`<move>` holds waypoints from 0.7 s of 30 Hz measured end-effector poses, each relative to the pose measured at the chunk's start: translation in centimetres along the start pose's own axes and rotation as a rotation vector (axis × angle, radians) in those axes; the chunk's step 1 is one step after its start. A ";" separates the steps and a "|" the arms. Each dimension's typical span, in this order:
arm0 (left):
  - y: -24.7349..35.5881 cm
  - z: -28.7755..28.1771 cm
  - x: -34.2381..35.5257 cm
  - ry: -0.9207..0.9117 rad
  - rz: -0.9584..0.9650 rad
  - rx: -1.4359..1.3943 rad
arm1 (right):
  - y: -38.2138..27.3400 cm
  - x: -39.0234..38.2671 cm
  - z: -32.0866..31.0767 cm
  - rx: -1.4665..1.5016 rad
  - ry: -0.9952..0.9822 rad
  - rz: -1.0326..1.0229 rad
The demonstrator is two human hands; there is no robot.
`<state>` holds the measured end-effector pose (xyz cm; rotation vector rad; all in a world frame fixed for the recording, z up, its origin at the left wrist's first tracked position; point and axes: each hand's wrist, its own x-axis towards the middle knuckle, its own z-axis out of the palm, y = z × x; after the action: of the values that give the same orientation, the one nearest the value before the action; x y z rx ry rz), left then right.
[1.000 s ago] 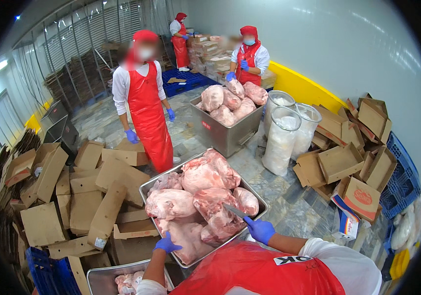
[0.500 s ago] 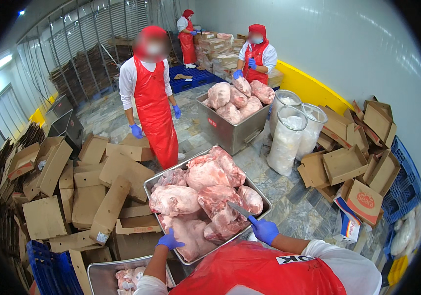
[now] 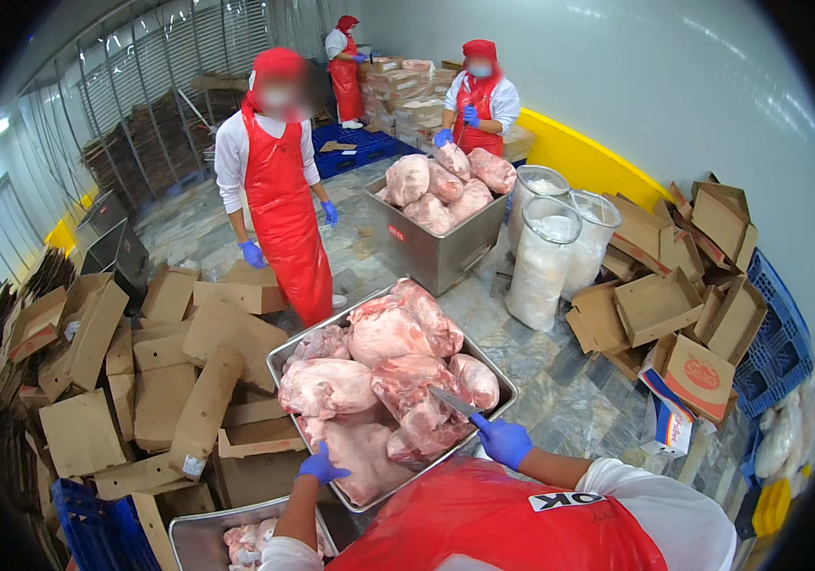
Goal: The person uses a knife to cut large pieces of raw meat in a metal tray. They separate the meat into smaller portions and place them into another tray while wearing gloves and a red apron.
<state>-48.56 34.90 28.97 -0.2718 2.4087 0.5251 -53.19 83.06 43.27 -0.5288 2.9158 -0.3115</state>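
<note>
A steel bin [image 3: 511, 397] in front of me is heaped with large raw pink meat pieces [image 3: 333, 387]. My right hand [image 3: 505, 443] is closed around the handle of a knife [image 3: 454, 403] at the bin's right rim. Its blade points left and away, over or against a reddish meat piece [image 3: 415, 385]; whether it touches I cannot tell. On a pale piece [image 3: 367, 464] at the bin's near left side rests my left hand [image 3: 324, 463], fingers apart, holding nothing. Both hands wear blue gloves.
A smaller steel tub [image 3: 200, 521] with meat trimmings stands at lower left. Cardboard boxes [image 3: 162, 395] pile up on the left and right. A co-worker [image 3: 279, 181] stands beyond my bin; another [image 3: 484, 105] touches meat at a second steel bin [image 3: 427, 243]. Plastic-lined round containers [image 3: 539, 276] stand nearby.
The whole view has shifted slightly, so the scene sits a little further left and higher. My hands, the knife and the meat keep nearly the same places relative to the bin.
</note>
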 end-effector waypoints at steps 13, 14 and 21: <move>-0.4 0.3 0.1 0.036 0.059 -0.048 | 0.1 0.2 0.0 0.023 -0.010 0.010; -0.5 0.3 0.1 0.039 0.063 -0.058 | 0.1 0.2 0.1 0.021 -0.011 0.007; -0.5 0.5 0.4 0.030 0.075 -0.072 | 0.1 0.1 -0.1 0.001 -0.042 0.014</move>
<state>-48.38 34.62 28.19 -0.2220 2.4402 0.6466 -53.36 83.17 43.31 -0.5082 2.8776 -0.2958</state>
